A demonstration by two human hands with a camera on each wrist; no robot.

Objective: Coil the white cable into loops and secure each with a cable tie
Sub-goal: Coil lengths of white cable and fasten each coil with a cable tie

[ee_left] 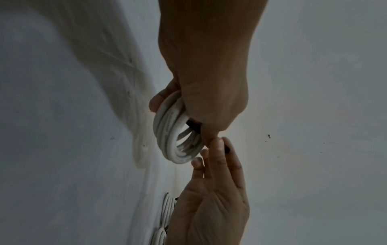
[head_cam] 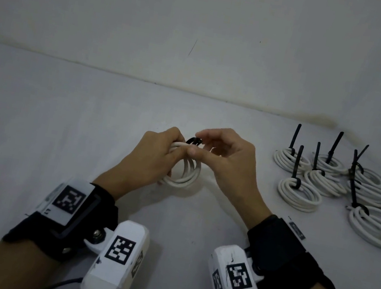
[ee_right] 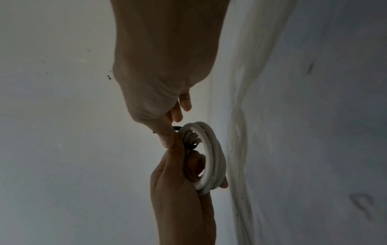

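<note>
Mid-desk (head_cam: 88,113), head view: left hand (head_cam: 154,155) grips the coiled white round cable (head_cam: 185,176) upright above the surface, so the right hand (head_cam: 222,157) can pinch the black plastic cable tie (head_cam: 193,141) over its top. Finished tied coils (head_cam: 330,184) sit by the right edge.

Left wrist view: fingers (ee_left: 156,102) wrap the loops, keeping them bunched.

Right wrist view: thumb (ee_right: 165,134) holds the tie against the coil.

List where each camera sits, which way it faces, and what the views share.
Head: on the head, looking forward and down; shows both forearms, left hand, right hand, finished coils.
Left wrist: along the left hand toward the white cable coil.
Right wrist: along the right hand toward the black cable tie.
Shared: both hands meeting at the coil.
</note>
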